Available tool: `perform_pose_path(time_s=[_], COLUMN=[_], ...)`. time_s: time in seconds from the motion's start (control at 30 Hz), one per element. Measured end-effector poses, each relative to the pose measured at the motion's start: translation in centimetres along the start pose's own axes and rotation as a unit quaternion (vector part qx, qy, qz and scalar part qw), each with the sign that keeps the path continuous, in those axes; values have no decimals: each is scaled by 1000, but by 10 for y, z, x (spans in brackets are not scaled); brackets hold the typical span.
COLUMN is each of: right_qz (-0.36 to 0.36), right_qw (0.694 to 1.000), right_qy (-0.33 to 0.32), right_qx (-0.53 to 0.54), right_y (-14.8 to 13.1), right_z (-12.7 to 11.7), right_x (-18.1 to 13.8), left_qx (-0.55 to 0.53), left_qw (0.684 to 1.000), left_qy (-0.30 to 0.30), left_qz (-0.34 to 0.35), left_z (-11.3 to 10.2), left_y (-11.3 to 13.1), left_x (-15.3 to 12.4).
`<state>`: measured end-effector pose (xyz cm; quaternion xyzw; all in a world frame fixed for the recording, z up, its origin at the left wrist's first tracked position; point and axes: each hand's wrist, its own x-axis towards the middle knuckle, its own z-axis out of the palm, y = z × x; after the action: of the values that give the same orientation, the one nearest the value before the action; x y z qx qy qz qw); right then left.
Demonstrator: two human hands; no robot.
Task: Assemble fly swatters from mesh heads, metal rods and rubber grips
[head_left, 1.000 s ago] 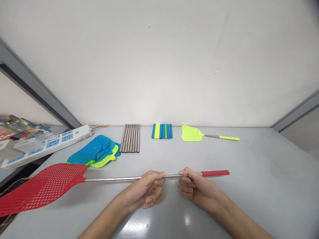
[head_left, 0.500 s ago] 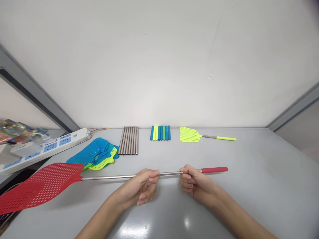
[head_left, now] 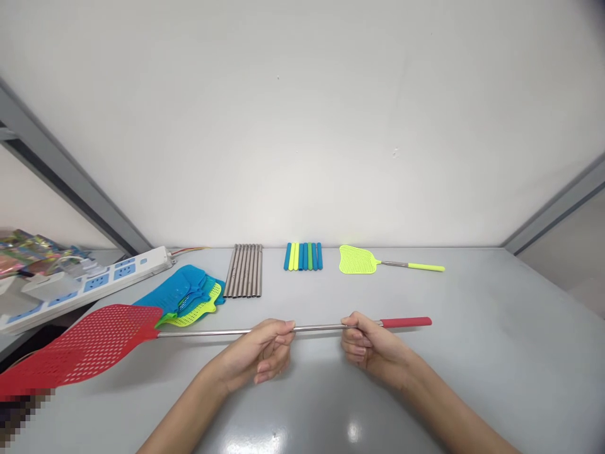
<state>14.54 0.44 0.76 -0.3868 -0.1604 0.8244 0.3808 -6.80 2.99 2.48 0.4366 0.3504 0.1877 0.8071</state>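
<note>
Both hands grip a red fly swatter (head_left: 106, 340), held level above the table with its metal rod stretched long. My left hand (head_left: 259, 353) is closed round the middle of the rod, thumb on top. Near the red handle sleeve, my right hand (head_left: 371, 347) pinches the rod with its fingers curled in. The red perforated head reaches out past the left edge of the view, partly over a pile of blue swatter heads (head_left: 174, 290) and a yellow swatter head (head_left: 196, 309).
Along the back lie a row of metal rods (head_left: 243, 271), several blue, yellow and green handle sleeves (head_left: 302, 256), and a yellow fly swatter (head_left: 358, 260). A white power strip (head_left: 137, 270) with plugs sits at the left, by a grey frame post (head_left: 75, 170). A white wall stands behind.
My left hand has slid slightly left, and a little more rod shows between the hands. The swatter's head end has risen a bit. My right hand has barely moved.
</note>
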Motion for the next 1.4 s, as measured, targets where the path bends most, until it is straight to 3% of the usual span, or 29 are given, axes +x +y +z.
perform_pose_path(time_s=[1.4], right_qz=[-29], right_qw=[998], right_qy=[16], right_qx=[-44], right_y=[-10], right_z=[3], right_x=[-8], left_qx=[28], left_qw=[999], left_qy=[14], left_qz=[35], left_z=[-3], left_y=[8], left_x=[-3])
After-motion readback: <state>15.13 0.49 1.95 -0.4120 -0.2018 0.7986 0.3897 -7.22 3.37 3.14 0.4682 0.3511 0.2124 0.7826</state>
